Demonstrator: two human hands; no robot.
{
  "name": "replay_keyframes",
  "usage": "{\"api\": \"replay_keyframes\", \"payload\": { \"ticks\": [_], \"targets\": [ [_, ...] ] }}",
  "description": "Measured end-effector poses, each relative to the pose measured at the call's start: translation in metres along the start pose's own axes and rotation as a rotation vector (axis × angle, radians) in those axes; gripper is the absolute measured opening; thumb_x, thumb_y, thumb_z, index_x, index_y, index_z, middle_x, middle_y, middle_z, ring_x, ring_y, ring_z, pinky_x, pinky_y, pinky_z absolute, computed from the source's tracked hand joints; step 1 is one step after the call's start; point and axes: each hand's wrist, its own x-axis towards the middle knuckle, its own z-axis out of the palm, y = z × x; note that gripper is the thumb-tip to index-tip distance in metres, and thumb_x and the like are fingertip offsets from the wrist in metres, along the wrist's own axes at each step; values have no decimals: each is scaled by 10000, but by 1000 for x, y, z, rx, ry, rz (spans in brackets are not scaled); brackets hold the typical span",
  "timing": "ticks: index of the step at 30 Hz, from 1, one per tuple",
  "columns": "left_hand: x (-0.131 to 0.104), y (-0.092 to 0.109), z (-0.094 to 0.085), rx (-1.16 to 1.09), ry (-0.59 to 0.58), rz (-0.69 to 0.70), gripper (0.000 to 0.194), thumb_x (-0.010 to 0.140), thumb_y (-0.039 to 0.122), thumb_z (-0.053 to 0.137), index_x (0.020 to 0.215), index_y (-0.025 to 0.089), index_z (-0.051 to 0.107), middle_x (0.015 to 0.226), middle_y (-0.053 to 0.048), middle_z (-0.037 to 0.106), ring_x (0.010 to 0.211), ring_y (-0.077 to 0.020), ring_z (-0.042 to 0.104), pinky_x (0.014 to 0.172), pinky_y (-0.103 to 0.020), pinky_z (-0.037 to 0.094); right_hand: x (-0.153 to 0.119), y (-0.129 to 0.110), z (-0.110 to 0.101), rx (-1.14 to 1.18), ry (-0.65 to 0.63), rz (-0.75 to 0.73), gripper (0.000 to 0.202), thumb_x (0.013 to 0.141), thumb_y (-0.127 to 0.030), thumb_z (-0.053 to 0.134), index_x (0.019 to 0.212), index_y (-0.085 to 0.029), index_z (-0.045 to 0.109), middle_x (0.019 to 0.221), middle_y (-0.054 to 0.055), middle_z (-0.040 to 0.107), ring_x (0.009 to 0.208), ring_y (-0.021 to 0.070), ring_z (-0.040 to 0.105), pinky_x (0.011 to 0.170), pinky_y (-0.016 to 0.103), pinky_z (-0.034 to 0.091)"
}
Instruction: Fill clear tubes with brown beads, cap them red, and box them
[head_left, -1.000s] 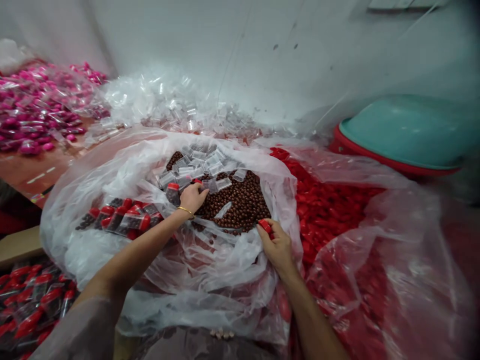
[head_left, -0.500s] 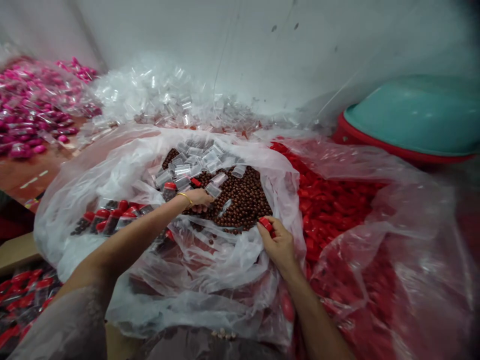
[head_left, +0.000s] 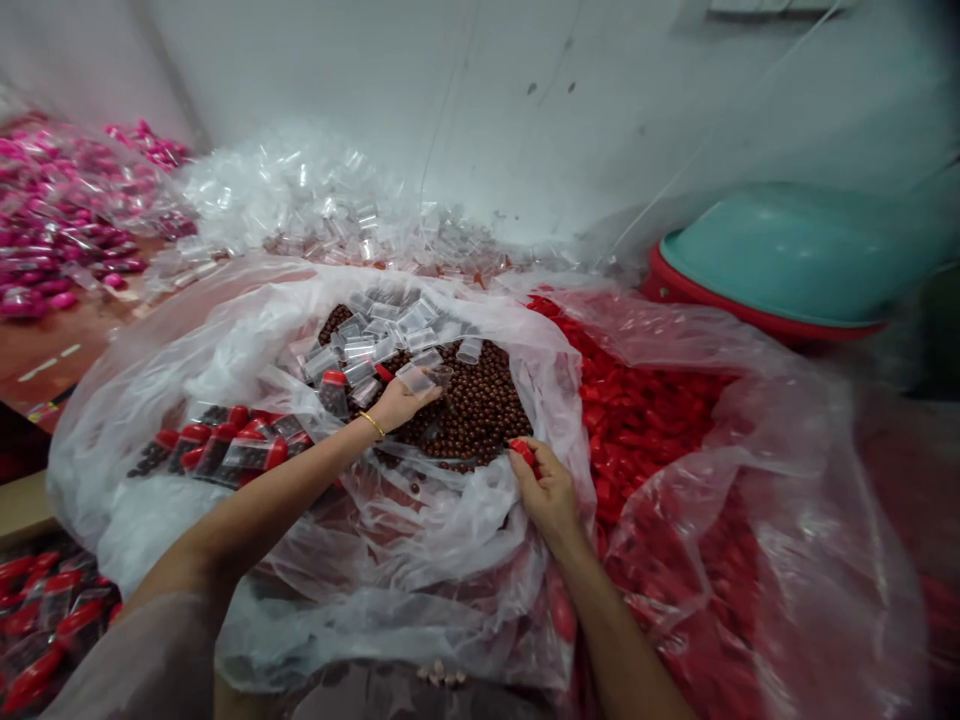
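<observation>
My left hand (head_left: 401, 402), with a yellow bangle at the wrist, is closed on a clear container (head_left: 417, 378) over the heap of brown balls (head_left: 484, 400). Fingers of my right hand (head_left: 541, 480) pinch a red cap (head_left: 523, 453) at the right edge of the balls. Several empty clear containers (head_left: 386, 320) lie on the back left part of the heap. Filled containers with red caps (head_left: 225, 440) rest on the white plastic sheet (head_left: 420, 610), left of my left forearm.
Beyond the sheet sits a pile of clear containers (head_left: 300, 190), with pink items (head_left: 82, 225) at the far left. Red caps (head_left: 637, 410) fill a plastic bag on the right. A teal basin (head_left: 795, 255) stands behind it. More capped containers (head_left: 56, 610) are at the lower left.
My left hand has lifted slightly and now shows a clear container in its fingers. The red cap stays in my right hand. The view has shifted a little.
</observation>
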Motion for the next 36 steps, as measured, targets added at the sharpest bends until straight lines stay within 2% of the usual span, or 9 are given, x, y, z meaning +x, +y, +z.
{"api": "replay_keyframes", "payload": {
  "ticks": [4, 9, 13, 18, 22, 27, 32, 36],
  "targets": [
    [-14, 9, 2, -348, -35, -122, 454, 668, 419, 730, 958, 127, 538, 838, -52, 646, 808, -155, 629, 859, -345, 486, -2, -5, -1, 231, 10, 127, 368, 814, -493, 436, 911, -178, 601, 629, -8, 511, 488, 119, 414, 426, 253, 345],
    [-29, 24, 9, -599, -75, -194, 329, 730, 343, 704, 907, 145, 509, 798, -21, 647, 783, -136, 647, 856, -339, 493, -1, -12, -1, 357, 34, 195, 346, 749, -487, 563, 899, -176, 581, 623, -35, 463, 466, 86, 363, 403, 229, 285],
    [-34, 30, 9, -713, -114, -217, 264, 787, 331, 652, 914, 161, 494, 843, -30, 673, 770, -141, 668, 813, -295, 489, 9, -31, -3, 458, 12, 161, 330, 749, -487, 597, 887, -188, 571, 630, -54, 461, 426, 54, 349, 390, 206, 257],
    [-30, 27, 12, -863, -113, -268, 228, 808, 339, 621, 853, 161, 486, 767, -13, 669, 690, -142, 668, 743, -289, 502, 30, -66, 1, 498, -57, 60, 323, 764, -497, 600, 880, -197, 582, 626, -61, 461, 408, 34, 353, 384, 189, 255],
    [-33, 28, 18, -852, -159, -259, 265, 789, 378, 635, 836, 150, 508, 707, -10, 656, 602, -123, 640, 678, -273, 510, 40, -82, 11, 453, -95, 31, 353, 751, -524, 605, 881, -197, 585, 606, -66, 446, 395, 35, 334, 363, 192, 236],
    [-47, 32, 21, -691, -177, -141, 384, 633, 300, 786, 875, 144, 533, 780, -13, 659, 703, -116, 648, 690, -243, 523, 39, -82, 19, 461, -115, 14, 334, 786, -505, 575, 912, -196, 584, 630, -65, 456, 399, 31, 352, 362, 187, 253],
    [-53, 25, 18, -579, -132, -249, 394, 690, 410, 724, 875, 145, 498, 771, -31, 665, 562, -99, 625, 592, -233, 508, 31, -79, 25, 497, -145, 54, 344, 763, -502, 600, 891, -184, 573, 615, -71, 456, 398, 28, 356, 360, 174, 266],
    [-59, 22, 19, -518, -164, -186, 439, 669, 421, 735, 916, 143, 501, 789, -31, 662, 592, -95, 623, 608, -225, 498, 23, -75, 29, 481, -148, 85, 366, 752, -517, 599, 885, -177, 569, 599, -73, 451, 390, 30, 351, 354, 177, 268]
  ]
}}
